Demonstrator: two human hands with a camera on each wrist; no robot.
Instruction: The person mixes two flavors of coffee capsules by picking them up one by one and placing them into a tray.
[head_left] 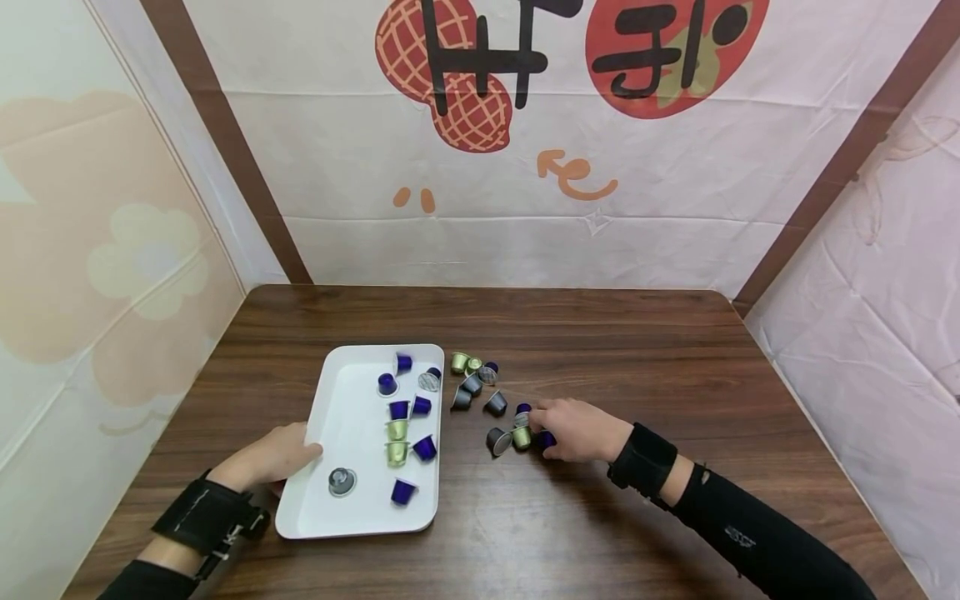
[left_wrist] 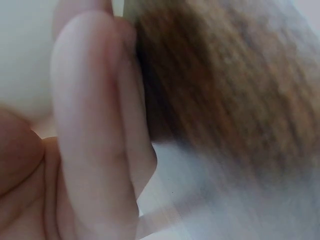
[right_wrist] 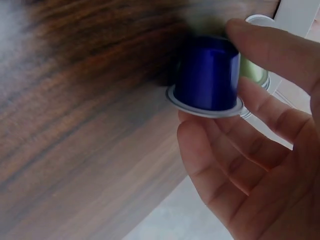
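My left hand (head_left: 273, 457) grips the left rim of a white tray (head_left: 352, 521), thumb over the edge; its fingers (left_wrist: 92, 125) look blurred in the left wrist view. On the tray lie several blue coffee capsules, including one blue capsule (head_left: 402, 492), two green capsules (head_left: 397, 453) end to end, and a grey capsule (head_left: 341, 481). To the right of the tray, my right hand (head_left: 576, 429) has a blue coffee capsule (right_wrist: 207, 75) between thumb and fingers, low over the table. Part of the grip is hidden. A green capsule (right_wrist: 254, 71) shows just behind it.
Beside the tray's right edge lies a loose group of capsules: a grey capsule (head_left: 496, 403), a dark capsule (head_left: 498, 442), a green capsule (head_left: 459, 362) and others. The brown wooden table (head_left: 637, 333) runs back to a printed cloth wall (head_left: 487, 250).
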